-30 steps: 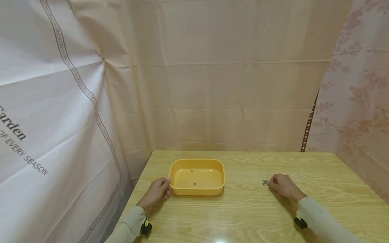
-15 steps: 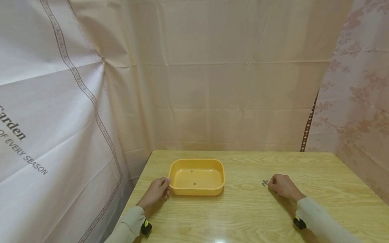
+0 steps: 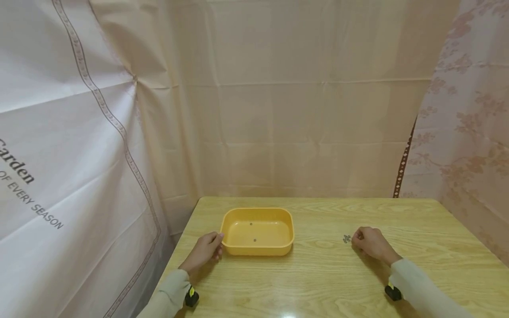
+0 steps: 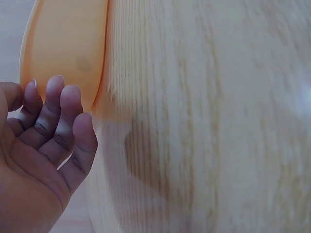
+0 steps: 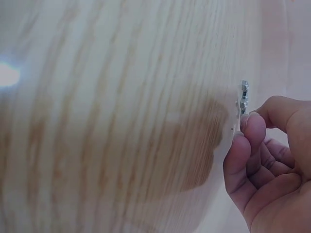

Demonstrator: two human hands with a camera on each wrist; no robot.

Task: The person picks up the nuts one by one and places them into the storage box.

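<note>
A yellow plastic tray stands on the wooden table, left of the middle. Two small dark pieces lie on its floor. My left hand rests on the table with its relaxed fingers touching the tray's left wall. Right of the tray lies a small cluster of metal pieces. My right hand is curled beside it, and its thumb and forefinger pinch at the cluster's near edge.
Pale curtains hang close behind the table and on both sides. The table's left edge runs just beside my left hand. Bare wood lies between the tray and the metal pieces, and along the front.
Nearly nothing has moved. My right hand has shifted only slightly at the metal pieces, and my left hand stays on the tray.
</note>
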